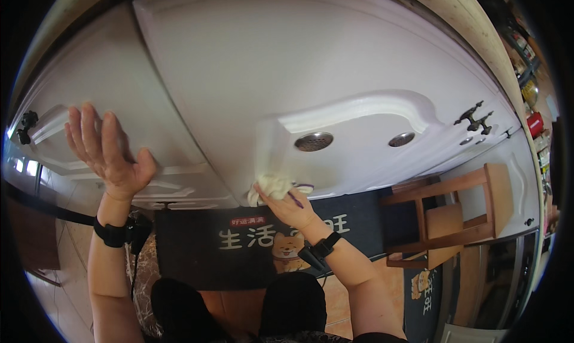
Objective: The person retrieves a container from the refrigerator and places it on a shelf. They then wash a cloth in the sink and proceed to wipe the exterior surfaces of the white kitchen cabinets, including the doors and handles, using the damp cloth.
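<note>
White cabinet doors (251, 60) with raised moulding fill the upper part of the head view. My right hand (287, 206) holds a bunched, pale cloth (274, 186) with a purple edge against the lower part of the wider door. At the left, my left hand (107, 159) has its fingers spread and holds nothing; it is at the narrower door, and I cannot tell whether the palm touches it. Two round metal vents (314, 141) are set in the wider door, to the right of the cloth.
A dark floor mat (193, 249) with a cartoon dog lies below the doors. On the right stands a wooden stool or chair (497, 199). Ornate dark handles (474, 118) stick out from the doors. Cluttered items line the far right edge.
</note>
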A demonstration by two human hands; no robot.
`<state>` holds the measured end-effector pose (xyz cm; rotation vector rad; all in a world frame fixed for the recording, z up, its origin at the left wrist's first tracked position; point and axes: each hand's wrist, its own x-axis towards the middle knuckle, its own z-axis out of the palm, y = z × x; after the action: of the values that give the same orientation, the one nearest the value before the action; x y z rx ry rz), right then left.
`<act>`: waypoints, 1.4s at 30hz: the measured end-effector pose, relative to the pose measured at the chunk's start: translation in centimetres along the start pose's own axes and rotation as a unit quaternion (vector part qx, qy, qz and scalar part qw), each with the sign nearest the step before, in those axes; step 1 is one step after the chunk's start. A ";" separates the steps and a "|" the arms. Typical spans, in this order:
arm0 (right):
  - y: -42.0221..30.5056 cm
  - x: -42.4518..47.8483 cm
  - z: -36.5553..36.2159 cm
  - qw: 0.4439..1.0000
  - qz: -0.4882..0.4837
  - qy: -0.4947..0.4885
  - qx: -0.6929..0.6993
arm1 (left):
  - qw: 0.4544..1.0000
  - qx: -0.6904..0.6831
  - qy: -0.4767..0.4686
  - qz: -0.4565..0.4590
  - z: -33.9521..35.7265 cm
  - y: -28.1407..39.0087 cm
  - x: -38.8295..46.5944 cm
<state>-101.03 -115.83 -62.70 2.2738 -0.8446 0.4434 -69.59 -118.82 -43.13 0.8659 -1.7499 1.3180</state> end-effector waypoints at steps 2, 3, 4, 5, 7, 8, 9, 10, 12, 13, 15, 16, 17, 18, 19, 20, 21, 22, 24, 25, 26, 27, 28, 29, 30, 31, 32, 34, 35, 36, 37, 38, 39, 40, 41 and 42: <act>-0.1 -3.5 2.0 0.996 -0.071 -0.055 -0.003 | 1.000 -0.001 0.001 -0.005 0.0 0.1 0.2; 0.1 -5.3 2.7 0.992 -0.092 -0.070 0.053 | 1.000 0.001 -0.016 -0.006 -0.3 0.1 0.3; 0.7 -5.7 2.4 0.984 -0.113 -0.079 0.112 | 1.000 0.000 -0.014 -0.002 -0.5 0.0 0.3; 1.2 -6.5 1.8 0.987 -0.033 -0.046 0.152 | 1.000 -0.002 -0.012 0.003 -0.5 0.1 0.3; 3.0 -4.9 -1.5 0.964 0.121 0.033 0.233 | 1.000 0.013 -0.024 0.002 -0.7 0.0 0.2; 4.5 -4.8 -2.4 0.978 0.116 0.091 0.147 | 1.000 0.014 -0.027 0.007 -0.7 -0.2 0.1; 5.7 -5.0 -3.3 0.971 0.172 0.123 0.109 | 0.999 0.016 -0.027 0.009 -0.8 -0.3 0.1; 7.5 -5.2 -4.1 0.955 0.242 0.140 0.105 | 1.000 0.014 -0.026 0.009 -0.7 -0.2 0.2; 11.9 -2.7 -6.5 0.914 0.318 0.249 -0.044 | 0.999 0.016 -0.026 0.009 -0.7 0.0 0.2; 13.7 -1.3 -7.3 0.881 0.366 0.299 -0.036 | 0.999 0.017 -0.043 0.027 -1.0 -0.1 0.3; 16.3 -1.1 -7.0 0.853 0.398 0.339 -0.012 | 0.999 0.005 -0.028 0.036 -0.9 -0.1 0.6; 16.2 -2.2 -5.8 0.833 0.424 0.355 0.032 | 0.999 0.004 -0.020 0.041 -0.7 0.0 0.8; 15.9 -3.6 -4.3 0.810 0.449 0.371 0.075 | 0.999 0.002 -0.014 0.039 -0.5 0.2 0.8; 14.7 -4.7 -2.7 0.743 0.509 0.388 0.196 | 0.999 0.013 -0.017 0.038 -0.6 0.1 0.7; 13.0 -6.5 -1.4 0.738 0.528 0.367 0.207 | 0.999 0.019 -0.018 0.034 -0.3 0.2 0.6; 11.0 -7.5 0.3 0.728 0.544 0.349 0.228 | 0.999 0.029 -0.025 0.036 -0.8 -0.2 0.6; 9.2 -9.1 1.7 0.722 0.561 0.327 0.240 | 0.999 0.030 -0.028 0.033 -0.8 -0.2 0.4; 7.6 -10.4 2.4 0.685 0.608 0.292 0.276 | 0.998 0.034 -0.033 0.031 -0.9 -0.3 0.3; 8.0 -10.9 1.5 0.665 0.616 0.321 0.274 | 0.998 0.037 -0.035 0.034 -0.8 -0.5 0.1; 8.6 -11.2 1.0 0.654 0.621 0.336 0.271 | 0.998 0.036 -0.036 0.035 -0.7 -0.4 0.1; 9.9 -11.3 0.9 0.666 0.593 0.372 0.258 | 0.998 0.035 -0.034 0.035 -0.6 -0.4 0.2; 12.2 -10.1 -0.2 0.647 0.562 0.416 0.304 | 0.998 0.035 -0.031 0.034 -0.5 -0.4 0.0; 14.7 -8.9 -1.6 0.625 0.528 0.458 0.348 | 0.998 0.034 -0.028 0.033 -0.4 -0.3 0.0; 17.0 -7.6 -2.6 0.596 0.491 0.498 0.394 | 0.998 0.035 -0.030 0.036 -0.6 -0.3 0.1; 18.6 -4.8 -5.0 0.626 0.447 0.544 0.335 | 0.998 0.037 -0.034 0.038 -0.7 -0.4 0.1; 20.2 -3.3 -7.1 0.700 0.436 0.510 0.246 | 0.998 0.035 -0.035 0.037 -0.9 -0.4 0.0; 21.8 -2.2 -9.2 0.763 0.417 0.468 0.154 | 0.998 0.034 -0.034 0.037 -1.0 -0.6 0.0; 22.6 -4.6 -7.4 0.792 0.447 0.404 0.094 | 0.998 0.034 -0.032 0.037 -1.0 -0.4 0.2; 22.3 -9.2 -2.6 0.764 0.500 0.389 0.124 | 0.999 0.019 -0.023 0.036 -0.6 0.0 0.6; 20.8 -11.1 0.4 0.735 0.542 0.383 0.141 | 0.999 0.011 -0.020 0.036 -0.5 0.2 0.7; 18.6 -11.9 2.5 0.700 0.591 0.368 0.162 | 0.999 0.006 -0.020 0.038 -0.5 0.2 0.8; 16.3 -12.3 3.9 0.661 0.641 0.349 0.177 | 0.999 0.010 -0.023 0.042 -0.6 0.1 0.7; 14.3 -12.3 4.3 0.634 0.683 0.315 0.180 | 0.999 0.014 -0.028 0.040 -0.8 0.0 0.6; 12.7 -11.7 3.5 0.605 0.735 0.236 0.197 | 0.998 0.020 -0.035 0.038 -1.1 -0.3 0.4; 12.1 -13.5 4.9 0.617 0.717 0.297 0.134 | 0.999 0.013 -0.030 0.033 -0.7 -0.1 0.5; 11.9 -13.5 4.1 0.583 0.738 0.284 0.185 | 0.999 0.015 -0.034 0.034 -0.7 -0.2 0.3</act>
<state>-118.63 -119.44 -66.98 0.8869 -2.2175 2.0454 -69.44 -118.25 -42.63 0.8843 -1.8301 1.3758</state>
